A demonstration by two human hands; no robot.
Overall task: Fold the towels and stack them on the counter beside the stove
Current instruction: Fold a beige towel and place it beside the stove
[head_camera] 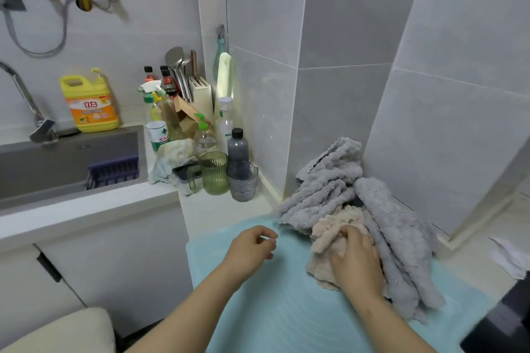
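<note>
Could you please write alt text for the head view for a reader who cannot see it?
A person's right hand grips a beige towel in a heap of grey towels on a pale blue mat; the left hand hovers beside it, empty.

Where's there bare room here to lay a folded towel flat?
The teal mat is bare between the left hand and the beige towel, and nearer, between the forearms. Crowded: the grey towels on the right, bottles and cups in the corner.

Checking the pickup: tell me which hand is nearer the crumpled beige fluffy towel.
Right. The right hand grips the crumpled beige fluffy towel; the left hand is apart, to its left, holding nothing.
</note>
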